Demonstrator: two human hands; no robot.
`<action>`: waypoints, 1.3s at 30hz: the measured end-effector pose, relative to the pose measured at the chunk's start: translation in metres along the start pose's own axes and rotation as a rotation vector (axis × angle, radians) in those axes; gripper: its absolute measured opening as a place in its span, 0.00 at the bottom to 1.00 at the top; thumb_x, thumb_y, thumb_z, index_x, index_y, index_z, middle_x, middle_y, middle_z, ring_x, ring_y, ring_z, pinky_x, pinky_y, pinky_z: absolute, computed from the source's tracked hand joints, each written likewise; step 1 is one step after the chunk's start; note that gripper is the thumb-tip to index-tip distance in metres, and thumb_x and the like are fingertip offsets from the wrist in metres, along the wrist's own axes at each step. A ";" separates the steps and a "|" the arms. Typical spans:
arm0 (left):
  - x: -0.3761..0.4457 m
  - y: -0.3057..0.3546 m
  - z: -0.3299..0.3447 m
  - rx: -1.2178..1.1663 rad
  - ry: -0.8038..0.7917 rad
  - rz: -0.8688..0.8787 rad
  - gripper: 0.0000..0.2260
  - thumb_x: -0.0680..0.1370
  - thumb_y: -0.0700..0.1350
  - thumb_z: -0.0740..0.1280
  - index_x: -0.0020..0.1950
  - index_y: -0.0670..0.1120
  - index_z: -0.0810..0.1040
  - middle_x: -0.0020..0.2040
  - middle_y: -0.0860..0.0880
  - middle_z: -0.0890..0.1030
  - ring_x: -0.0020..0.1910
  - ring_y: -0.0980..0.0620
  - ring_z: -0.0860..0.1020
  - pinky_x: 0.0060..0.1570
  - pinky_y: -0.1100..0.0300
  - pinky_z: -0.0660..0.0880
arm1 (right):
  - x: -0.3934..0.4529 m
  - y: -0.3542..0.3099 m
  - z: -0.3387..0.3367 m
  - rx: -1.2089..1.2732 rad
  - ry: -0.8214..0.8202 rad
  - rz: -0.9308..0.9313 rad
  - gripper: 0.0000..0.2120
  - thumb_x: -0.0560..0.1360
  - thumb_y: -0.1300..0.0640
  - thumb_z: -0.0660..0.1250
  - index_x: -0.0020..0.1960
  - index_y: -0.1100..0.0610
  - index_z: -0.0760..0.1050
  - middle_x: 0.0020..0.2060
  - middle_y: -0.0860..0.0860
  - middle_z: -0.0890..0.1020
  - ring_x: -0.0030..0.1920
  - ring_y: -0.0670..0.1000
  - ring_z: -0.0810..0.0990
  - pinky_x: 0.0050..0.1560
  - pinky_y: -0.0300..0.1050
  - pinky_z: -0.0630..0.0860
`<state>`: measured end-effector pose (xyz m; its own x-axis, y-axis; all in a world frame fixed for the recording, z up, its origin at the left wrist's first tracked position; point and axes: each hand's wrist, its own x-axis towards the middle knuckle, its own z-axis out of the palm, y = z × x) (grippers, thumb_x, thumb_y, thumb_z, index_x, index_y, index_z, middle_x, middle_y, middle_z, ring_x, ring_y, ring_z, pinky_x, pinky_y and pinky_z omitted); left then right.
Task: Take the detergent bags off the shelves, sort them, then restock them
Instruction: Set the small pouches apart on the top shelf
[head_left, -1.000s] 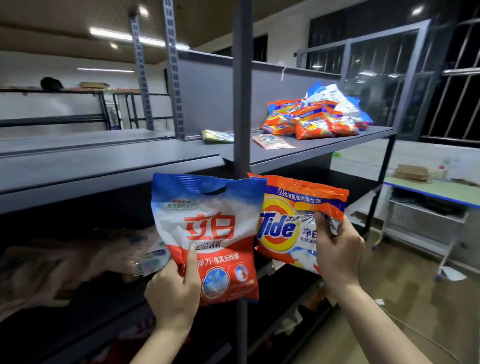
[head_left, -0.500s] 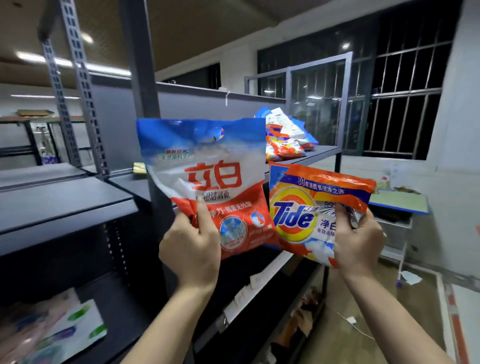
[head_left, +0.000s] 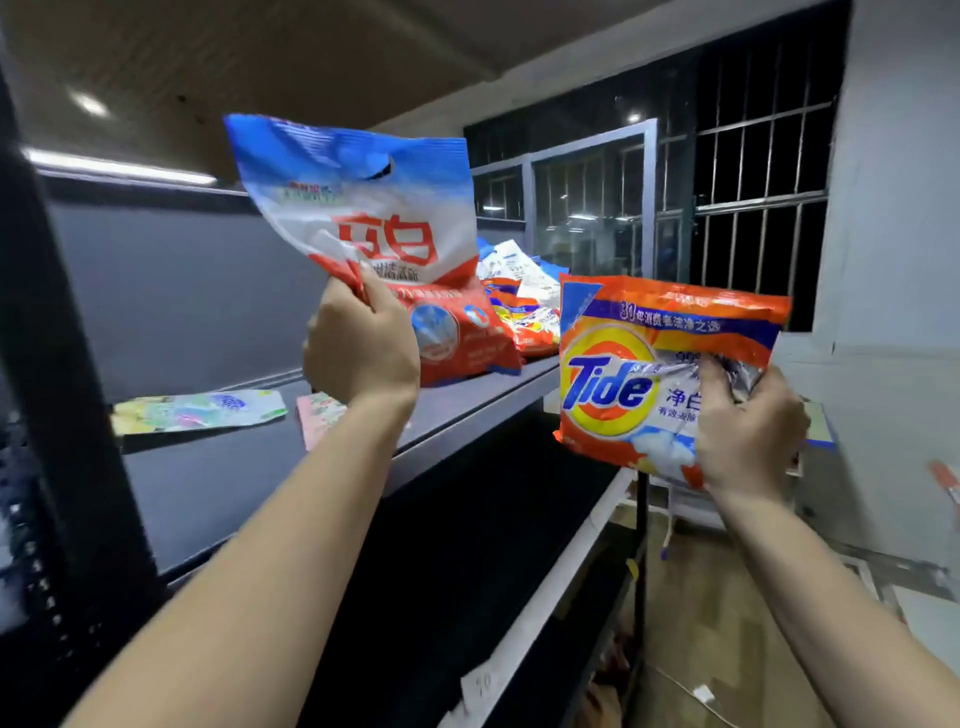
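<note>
Left hand: the left hand (head_left: 363, 338) is raised above the grey shelf (head_left: 467, 410); its grip is clamped on the lower left part of the blue, white and red detergent bag (head_left: 374, 228), thumb lying across the front face, the other fingers hidden behind the bag.
Blue, white and red detergent bag: held in the air, tilted with its top toward the left, blue band and cut-out handle uppermost, red lower part above the shelf's front edge; I cannot tell whether its bottom corner touches the shelf.
Right hand: the right hand (head_left: 748, 431) is lower and to the right, out beyond the shelf's front edge; its grip is clamped on the right side of the orange Tide bag (head_left: 639, 374), crumpling the foil there.
Orange Tide bag: held upright in the air, logo facing the camera, clear of the shelf and apart from the other held bag.
Pile of bags: a pile of orange, blue and white bags (head_left: 524, 301) lies at the far end of the same shelf, partly hidden behind the two held bags.
Flat packets: a pale flowered packet (head_left: 197, 410) lies flat on the shelf at the left; a pink packet (head_left: 319, 415) lies just beside it, partly behind the left wrist.
Lower shelf: a lower shelf edge (head_left: 545, 597) runs beneath, dark inside.
</note>
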<state>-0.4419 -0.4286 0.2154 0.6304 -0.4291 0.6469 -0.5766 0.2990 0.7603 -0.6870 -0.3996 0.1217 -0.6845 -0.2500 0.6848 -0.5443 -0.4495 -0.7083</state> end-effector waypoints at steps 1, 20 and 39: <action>0.009 0.003 0.008 0.013 -0.006 0.003 0.19 0.82 0.55 0.53 0.56 0.44 0.78 0.55 0.41 0.81 0.55 0.37 0.76 0.50 0.52 0.69 | 0.006 0.000 0.004 0.003 0.001 -0.011 0.11 0.77 0.53 0.67 0.47 0.62 0.78 0.39 0.56 0.81 0.38 0.51 0.75 0.37 0.39 0.61; 0.117 -0.038 0.209 -0.016 0.081 -0.087 0.21 0.78 0.58 0.56 0.54 0.45 0.79 0.54 0.43 0.81 0.55 0.39 0.77 0.58 0.48 0.73 | 0.151 0.107 0.205 0.319 -0.098 0.042 0.09 0.77 0.56 0.66 0.52 0.61 0.78 0.42 0.48 0.79 0.35 0.36 0.72 0.33 0.19 0.63; 0.179 -0.037 0.278 -0.201 0.289 -0.103 0.11 0.68 0.55 0.64 0.41 0.49 0.78 0.44 0.53 0.82 0.46 0.50 0.81 0.55 0.47 0.78 | 0.257 0.141 0.413 0.678 -0.150 0.155 0.10 0.75 0.56 0.67 0.52 0.61 0.79 0.44 0.51 0.83 0.42 0.42 0.77 0.44 0.37 0.73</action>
<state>-0.4520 -0.7534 0.2870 0.8173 -0.2163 0.5341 -0.4064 0.4408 0.8003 -0.7394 -0.8818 0.2692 -0.6290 -0.4475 0.6357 0.0090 -0.8219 -0.5696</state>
